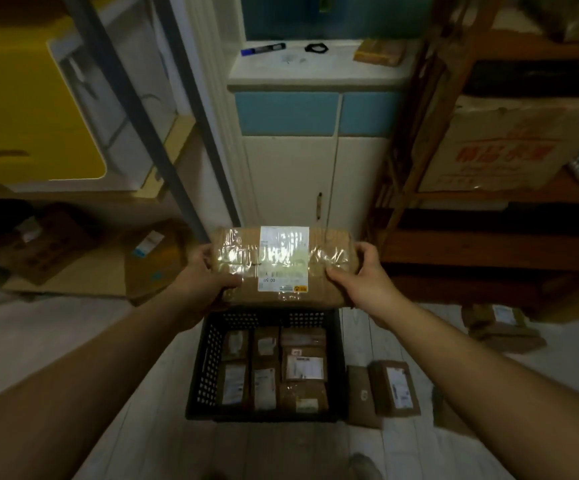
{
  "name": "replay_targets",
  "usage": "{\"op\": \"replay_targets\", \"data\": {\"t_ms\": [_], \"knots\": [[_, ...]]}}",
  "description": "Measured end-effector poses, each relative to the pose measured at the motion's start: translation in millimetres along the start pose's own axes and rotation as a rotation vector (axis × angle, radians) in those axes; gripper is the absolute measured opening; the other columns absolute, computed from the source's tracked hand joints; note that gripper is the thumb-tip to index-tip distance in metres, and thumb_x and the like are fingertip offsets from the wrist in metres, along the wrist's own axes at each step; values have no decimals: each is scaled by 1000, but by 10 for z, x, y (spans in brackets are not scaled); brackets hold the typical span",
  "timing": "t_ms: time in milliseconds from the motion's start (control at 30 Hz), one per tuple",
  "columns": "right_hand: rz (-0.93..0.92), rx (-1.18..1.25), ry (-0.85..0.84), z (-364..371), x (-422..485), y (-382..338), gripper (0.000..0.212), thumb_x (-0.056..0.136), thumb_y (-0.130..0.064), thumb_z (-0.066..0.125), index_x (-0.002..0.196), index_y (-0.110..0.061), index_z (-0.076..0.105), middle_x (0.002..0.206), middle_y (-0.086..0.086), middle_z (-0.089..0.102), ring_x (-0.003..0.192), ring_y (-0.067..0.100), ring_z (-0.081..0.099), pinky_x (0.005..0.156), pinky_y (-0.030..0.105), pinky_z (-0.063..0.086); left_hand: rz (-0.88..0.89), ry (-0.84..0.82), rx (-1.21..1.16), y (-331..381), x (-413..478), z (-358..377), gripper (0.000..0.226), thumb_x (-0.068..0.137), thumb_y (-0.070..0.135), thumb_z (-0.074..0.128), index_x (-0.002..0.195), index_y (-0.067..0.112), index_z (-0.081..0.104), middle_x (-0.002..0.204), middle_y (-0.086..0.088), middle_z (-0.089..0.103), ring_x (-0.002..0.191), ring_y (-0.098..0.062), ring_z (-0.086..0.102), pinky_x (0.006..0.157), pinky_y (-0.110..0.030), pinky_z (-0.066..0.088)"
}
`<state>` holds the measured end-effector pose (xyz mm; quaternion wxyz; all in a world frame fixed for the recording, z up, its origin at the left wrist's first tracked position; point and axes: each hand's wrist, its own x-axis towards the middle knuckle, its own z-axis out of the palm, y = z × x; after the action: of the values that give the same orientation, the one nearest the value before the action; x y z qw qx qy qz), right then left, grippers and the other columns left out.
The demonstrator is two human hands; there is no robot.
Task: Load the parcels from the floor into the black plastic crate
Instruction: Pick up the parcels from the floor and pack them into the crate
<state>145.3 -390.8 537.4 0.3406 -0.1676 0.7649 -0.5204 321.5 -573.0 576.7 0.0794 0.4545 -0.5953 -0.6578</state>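
Brown taped parcel [283,265] bears white label [283,258].

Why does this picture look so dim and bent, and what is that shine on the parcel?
Head view: the room is dimly lit, darkest in the corners. The wide lens stretches the forearms and bows the shelf. Clear tape on the parcel throws white glare over its label. The left hand and right hand look sharp; the edges look smeared.

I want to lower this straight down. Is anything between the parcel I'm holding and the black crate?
Nothing visible hangs between the held parcel and the black crate below it. The crate's floor is already covered by packed parcels, so it would land on top of them.
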Motion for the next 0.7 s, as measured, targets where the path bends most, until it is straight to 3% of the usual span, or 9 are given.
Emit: {"op": "replay_targets", "data": {"t_ms": [167, 267, 333, 533, 600, 700], "knots": [[74, -46, 60, 581, 404, 634, 70, 83, -23, 71, 137, -29, 26, 116, -6, 50, 113, 23, 54, 94, 51, 50, 3, -104, 123, -634, 764, -248, 60, 88, 2, 57, 140, 19, 35, 116, -6, 57, 90, -16, 57, 74, -32, 51], [53, -58, 39, 846, 777, 1222, 69, 86, -15, 68, 141, -27, 28, 110, -14, 51, 111, 15, 52, 97, 38, 47, 17, -90, 159, -1245, 1325, -207, 45, 93, 16, 53, 136, 18, 39, 117, -7, 57, 96, -21, 57, 81, -37, 52], [58, -65, 39, 994, 1068, 1700, 68, 87, -12, 66, 142, -26, 29, 105, -17, 50, 108, 12, 51, 94, 33, 46, 29, -60, 168, -1740, 1734, -103, 43, 95, 17, 52, 136, 16, 39, 119, -5, 55, 98, -22, 57, 75, -33, 52], [29, -187, 119, 1329, 1982, 3238, 65, 86, -13, 67, 137, -28, 31, 127, 0, 48, 106, 12, 47, 85, 30, 47, 64, -13, 209, -3239, 2983, 202, 53, 87, 2, 60, 135, 11, 39, 124, -11, 53, 110, -26, 53, 86, -39, 48], [13, -243, 147, 1415, 2228, 3669, 62, 85, -17, 69, 134, -31, 33, 129, 4, 50, 108, 17, 51, 82, 32, 51, 69, -9, 256, -3631, 3311, 267, 55, 84, 2, 64, 134, 13, 42, 117, -8, 54, 108, -25, 53, 86, -39, 49], [1, -320, 165, 1500, 2517, 4194, 58, 84, -20, 70, 131, -28, 37, 127, 3, 53, 116, 23, 52, 95, 44, 49, 104, -9, 356, -4077, 3693, 363, 57, 80, 4, 70, 131, 15, 46, 110, -4, 55, 103, -22, 54, 85, -38, 49]]}}
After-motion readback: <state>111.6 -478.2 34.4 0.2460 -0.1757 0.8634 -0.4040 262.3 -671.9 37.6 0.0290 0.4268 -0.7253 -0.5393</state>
